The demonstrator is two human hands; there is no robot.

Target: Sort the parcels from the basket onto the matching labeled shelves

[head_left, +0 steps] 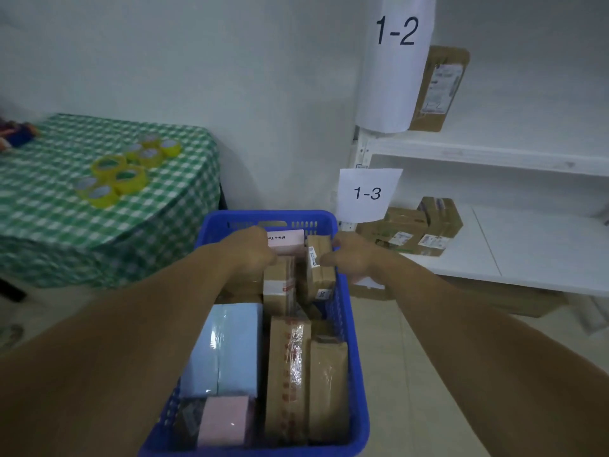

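A pale tiled floor (412,341) and a white wall (263,94) framed the scene, with a blue basket (357,374) filling the near centre. Nearest in it lay a pink box (225,420), a light blue box (227,347) behind that, and beside them two long brown parcels wrapped in tape (288,380) and (328,390). Farther in stood a taped carton (279,285) and a small brown parcel (318,268) with a white sticker. The left hand (252,249) reached over the far end of the basket, fingers curled down among the parcels next to a pale box with print (286,240); what it gripped, if anything, could not be told, since its fingertips were hidden. The right hand (352,258) was closed loosely against the small brown parcel, thumb on its near face, fingers behind it and out of sight. To the left stood a table under a green checked cloth (99,219), with yellow tape rolls (125,173) on it; a dark object at its far left edge was cut off and unclear. To the right rose white shelves (494,153). The lower one, under a paper sign reading 1-3 (367,194), held a cluster of cartons (415,229). The one above, marked 1-2 (395,61), held one upright carton (440,90) partly hidden behind its sign.
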